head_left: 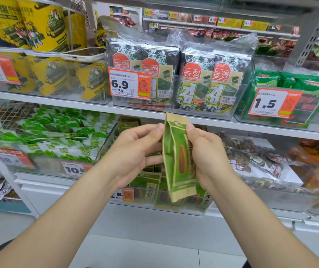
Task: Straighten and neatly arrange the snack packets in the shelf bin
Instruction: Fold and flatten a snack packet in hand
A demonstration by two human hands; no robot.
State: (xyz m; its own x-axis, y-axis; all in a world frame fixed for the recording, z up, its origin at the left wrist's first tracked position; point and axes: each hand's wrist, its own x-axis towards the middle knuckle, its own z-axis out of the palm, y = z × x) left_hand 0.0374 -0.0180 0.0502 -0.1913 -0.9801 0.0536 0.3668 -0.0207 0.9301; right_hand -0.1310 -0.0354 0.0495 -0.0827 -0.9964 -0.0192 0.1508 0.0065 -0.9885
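In the head view, the person is holding one green and tan snack packet (178,157) upright between both hands, in front of the shelf. The left hand (135,151) is pinching the packet's left edge, with its thumb resting near the top corner and its fingers reaching in toward the back. The right hand (207,157) is pinching the right edge in the same way, thumb high on the front and the other fingers hidden behind the packet. Neither hand is lying spread or curling on nothing. The packet is leaning a little, its top tipping toward the left hand and its bottom hanging just below the right wrist.

The clear shelf bin (106,146) is sitting just behind and below the hands, holding the other packets (149,182) of the same kind. The hands are covering much of the bin, so I cannot tell how tidy that row is. The seaweed packs (176,78) are standing on the shelf above the hands and are playing no part.

The step in hand is probably squaring this one packet before it goes back. To do that well, the person should be:

- levelling the top edge
- turning the printed face outward
- gripping the sealed edges lightly so the contents are not getting crushed
- lowering the packet straight into a gap, flush with its neighbours, so it is not knocking them over
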